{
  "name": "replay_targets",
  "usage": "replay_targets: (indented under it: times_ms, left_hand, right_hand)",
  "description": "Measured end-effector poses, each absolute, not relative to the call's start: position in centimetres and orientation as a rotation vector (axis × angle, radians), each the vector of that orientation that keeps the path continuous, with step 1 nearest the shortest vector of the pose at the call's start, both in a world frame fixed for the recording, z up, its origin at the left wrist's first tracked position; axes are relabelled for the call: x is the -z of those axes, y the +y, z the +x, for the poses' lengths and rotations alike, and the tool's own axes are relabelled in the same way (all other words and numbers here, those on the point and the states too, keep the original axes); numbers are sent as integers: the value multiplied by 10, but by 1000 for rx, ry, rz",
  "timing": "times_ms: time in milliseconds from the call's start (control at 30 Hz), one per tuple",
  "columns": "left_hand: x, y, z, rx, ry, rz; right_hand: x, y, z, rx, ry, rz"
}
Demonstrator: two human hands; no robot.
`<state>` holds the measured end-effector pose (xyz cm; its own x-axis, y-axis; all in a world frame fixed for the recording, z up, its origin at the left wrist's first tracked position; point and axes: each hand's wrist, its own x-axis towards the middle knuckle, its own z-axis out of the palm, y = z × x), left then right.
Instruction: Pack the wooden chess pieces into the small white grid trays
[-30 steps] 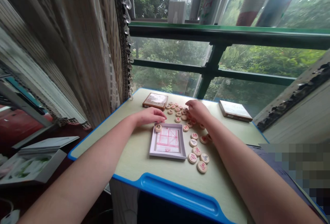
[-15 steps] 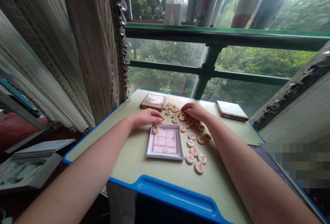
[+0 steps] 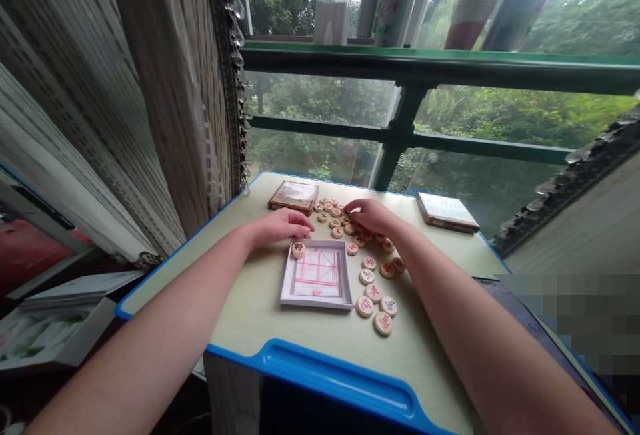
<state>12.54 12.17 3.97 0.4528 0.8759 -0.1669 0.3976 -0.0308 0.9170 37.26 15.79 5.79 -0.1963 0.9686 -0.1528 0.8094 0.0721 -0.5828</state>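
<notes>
My left hand (image 3: 289,224) rests at the far left corner of a shallow white box tray (image 3: 285,281), fingers loosely stretched, with nothing seen in them. Inside that corner sits a round wooden xiangqi piece (image 3: 299,249) with a black character. Red grid lines mark the paper sheet (image 3: 316,273) on the tray's floor. My right hand (image 3: 371,215) reaches over a cluster of xiangqi pieces (image 3: 337,232); its fingertips close on one at the cluster's far side, partly hidden. Several more pieces, red and black, lie right of the tray, among them a red one (image 3: 383,323).
A flat brown box (image 3: 293,195) lies at the table's back left, another flat box (image 3: 447,212) at the back right. A blue pen groove (image 3: 345,376) runs along the near edge. Cans (image 3: 397,8) stand on the window ledge. Below left is an opened white box (image 3: 65,338).
The whole view has shifted slightly. Both hands keep nearly the same places beside the tray and over the pieces, and no piece has clearly moved.
</notes>
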Motion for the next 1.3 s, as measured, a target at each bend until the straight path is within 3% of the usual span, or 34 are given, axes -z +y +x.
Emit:
replay_targets:
  times_ms: [233, 700, 1300]
  left_hand:
    - [-40, 123, 125, -561, 1130, 1592]
    - [-44, 120, 125, -549, 1167, 1605]
    - [-41, 119, 128, -448, 1142, 1790]
  right_hand:
    - [-60, 157, 373, -684, -2136, -1748]
    - [-61, 157, 374, -913, -2192, -1705]
    - [-59, 155, 375, -908, -2155, -1728]
